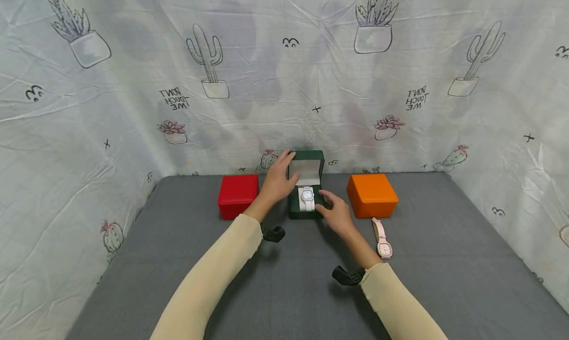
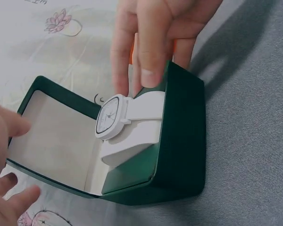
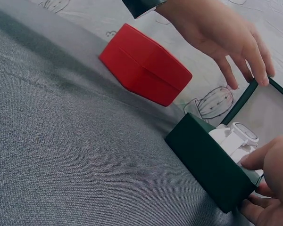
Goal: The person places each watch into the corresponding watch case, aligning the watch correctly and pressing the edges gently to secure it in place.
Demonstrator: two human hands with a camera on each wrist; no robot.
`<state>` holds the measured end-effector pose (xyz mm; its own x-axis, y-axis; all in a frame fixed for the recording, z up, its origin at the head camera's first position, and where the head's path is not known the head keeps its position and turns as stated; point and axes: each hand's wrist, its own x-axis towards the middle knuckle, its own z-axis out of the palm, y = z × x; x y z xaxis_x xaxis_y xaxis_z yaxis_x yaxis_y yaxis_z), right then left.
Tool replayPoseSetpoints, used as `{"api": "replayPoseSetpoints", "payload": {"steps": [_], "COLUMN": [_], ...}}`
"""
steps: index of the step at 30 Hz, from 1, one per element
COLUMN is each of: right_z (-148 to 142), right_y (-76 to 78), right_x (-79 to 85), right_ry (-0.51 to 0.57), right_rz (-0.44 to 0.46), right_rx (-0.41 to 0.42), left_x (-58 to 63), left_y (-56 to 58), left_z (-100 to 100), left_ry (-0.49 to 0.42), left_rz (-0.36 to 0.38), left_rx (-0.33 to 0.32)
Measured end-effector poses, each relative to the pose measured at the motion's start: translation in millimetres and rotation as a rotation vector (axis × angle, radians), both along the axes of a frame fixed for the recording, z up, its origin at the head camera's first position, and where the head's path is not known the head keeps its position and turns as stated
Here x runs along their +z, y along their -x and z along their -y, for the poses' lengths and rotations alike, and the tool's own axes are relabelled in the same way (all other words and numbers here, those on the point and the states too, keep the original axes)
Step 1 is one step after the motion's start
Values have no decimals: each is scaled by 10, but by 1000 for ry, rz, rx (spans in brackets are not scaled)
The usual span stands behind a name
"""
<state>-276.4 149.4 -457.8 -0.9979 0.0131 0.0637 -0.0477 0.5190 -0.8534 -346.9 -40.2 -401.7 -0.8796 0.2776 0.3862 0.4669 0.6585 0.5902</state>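
A green watch box [image 1: 304, 215] stands with its lid raised, showing a pale lining. Inside it a white wristwatch [image 1: 307, 195] is wrapped round a white cushion [image 2: 127, 148]. My left hand [image 1: 278, 179] is at the lid's upper left corner; in the right wrist view its fairly straight fingers [image 3: 258, 61] reach that edge. At the box's right side my right hand [image 1: 338, 213] holds the wall, the thumb over the rim and the other fingers along the outside. The right wrist view shows that thumb [image 3: 259, 157] close to the watch.
A closed red box [image 1: 238, 195] stands left of the green one. To the right is a closed orange box [image 1: 372, 195], with a pink wristwatch [image 1: 381, 240] lying in front of it. Behind the grey tabletop [image 1: 289, 280] hangs a white printed cloth [image 1: 266, 63].
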Motion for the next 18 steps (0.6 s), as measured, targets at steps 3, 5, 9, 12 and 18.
{"api": "replayPoseSetpoints", "payload": {"steps": [3,5,9,12,18], "right_z": [-10,-8,-1,0,3], "right_y": [25,35,43,60,63], "right_x": [-32,-43,-46,-79,-117], "right_ry": [-7,-10,-13,8,77], "right_rz": [-5,-6,-14,-17,-29], "right_rx": [2,6,7,7,9], "left_x": [-15,-16,-5,-12,-44], "left_y": [38,45,52,58,60], "left_z": [0,7,11,13,19], "left_ry": [2,-21,-112,-192,-213], "left_rz": [29,17,11,26,9], "left_rx": [-33,-38,-48,-56,-42]}}
